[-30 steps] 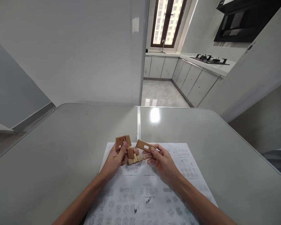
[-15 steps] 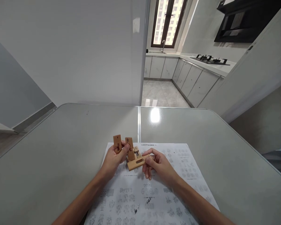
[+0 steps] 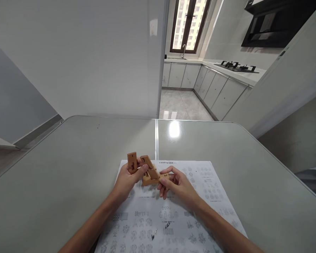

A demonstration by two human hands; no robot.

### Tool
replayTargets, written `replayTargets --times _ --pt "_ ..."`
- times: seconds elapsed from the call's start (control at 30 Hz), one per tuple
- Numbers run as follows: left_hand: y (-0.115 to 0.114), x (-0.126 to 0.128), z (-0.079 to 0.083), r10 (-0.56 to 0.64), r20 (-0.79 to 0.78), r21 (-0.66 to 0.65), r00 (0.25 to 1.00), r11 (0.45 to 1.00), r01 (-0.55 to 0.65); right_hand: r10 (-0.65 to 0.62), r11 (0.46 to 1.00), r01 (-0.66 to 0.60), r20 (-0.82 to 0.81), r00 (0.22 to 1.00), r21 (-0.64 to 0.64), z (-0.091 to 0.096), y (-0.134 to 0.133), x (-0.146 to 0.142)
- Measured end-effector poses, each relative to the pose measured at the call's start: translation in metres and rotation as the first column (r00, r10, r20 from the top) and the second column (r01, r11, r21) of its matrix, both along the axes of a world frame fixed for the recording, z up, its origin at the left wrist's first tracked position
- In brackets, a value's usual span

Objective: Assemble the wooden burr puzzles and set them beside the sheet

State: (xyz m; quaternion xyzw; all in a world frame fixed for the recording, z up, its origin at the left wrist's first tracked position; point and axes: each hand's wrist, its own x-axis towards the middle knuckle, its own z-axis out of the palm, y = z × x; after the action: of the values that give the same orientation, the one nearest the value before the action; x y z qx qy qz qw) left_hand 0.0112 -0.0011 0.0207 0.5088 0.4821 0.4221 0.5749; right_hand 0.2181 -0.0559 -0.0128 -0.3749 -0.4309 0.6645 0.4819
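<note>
Several notched wooden puzzle pieces with dark markings are in and between my two hands. My left hand (image 3: 127, 181) is closed round an upright wooden puzzle piece (image 3: 132, 162), and its thumb presses a second, tilted wooden puzzle piece (image 3: 149, 166). My right hand (image 3: 175, 181) pinches the right end of a flat wooden puzzle piece (image 3: 164, 176) marked with a 2. The lower end of the tilted piece meets that flat piece. Fingers and overlapping wood hide how the pieces join. The hands are above a printed sheet (image 3: 160, 203).
The sheet, covered with small line drawings, lies on a grey table (image 3: 76, 168) with a metal seam (image 3: 156, 140) down its middle. Small dark marks or bits (image 3: 167, 225) show on the paper. Beyond the table stand a white wall panel (image 3: 94, 63) and kitchen cabinets (image 3: 221, 88).
The tilted piece's lower end has swung right and down onto the flat piece. My right hand has turned the flat piece, so its long slot no longer shows and the 2 does.
</note>
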Motion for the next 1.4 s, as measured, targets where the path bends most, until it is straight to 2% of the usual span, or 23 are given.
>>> replayTargets --times 0.13,0.33,0.47,0.8,1.03,1.4 --pt "0.0 0.0 0.004 0.016 -0.015 -0.024 1.0 1.0 -0.016 -0.058 0.997 0.056 0.04 0.998 0.057 -0.002 -0.002 -0.001" --pt "-0.001 0.0 0.001 0.02 -0.07 0.053 0.997 0.998 -0.016 -0.138 0.977 0.109 0.157 0.978 0.181 -0.002 -0.008 -0.005" --pt "-0.003 0.0 0.005 -0.02 -0.116 0.046 0.993 0.999 0.025 -0.164 0.97 0.127 0.173 0.971 0.209 0.0 -0.009 -0.005" --pt "0.002 -0.007 0.002 -0.07 -0.199 0.082 0.977 0.993 0.088 -0.172 0.97 0.145 0.128 0.977 0.196 -0.005 -0.012 -0.008" --pt "0.005 -0.009 0.002 -0.133 -0.205 0.054 0.97 0.988 0.147 -0.114 0.984 0.108 0.035 0.993 0.139 -0.003 -0.012 -0.008" --pt "0.001 -0.004 0.007 -0.081 -0.164 0.038 0.983 0.995 0.088 -0.049 0.992 0.054 -0.044 0.998 0.112 -0.003 -0.01 -0.006"
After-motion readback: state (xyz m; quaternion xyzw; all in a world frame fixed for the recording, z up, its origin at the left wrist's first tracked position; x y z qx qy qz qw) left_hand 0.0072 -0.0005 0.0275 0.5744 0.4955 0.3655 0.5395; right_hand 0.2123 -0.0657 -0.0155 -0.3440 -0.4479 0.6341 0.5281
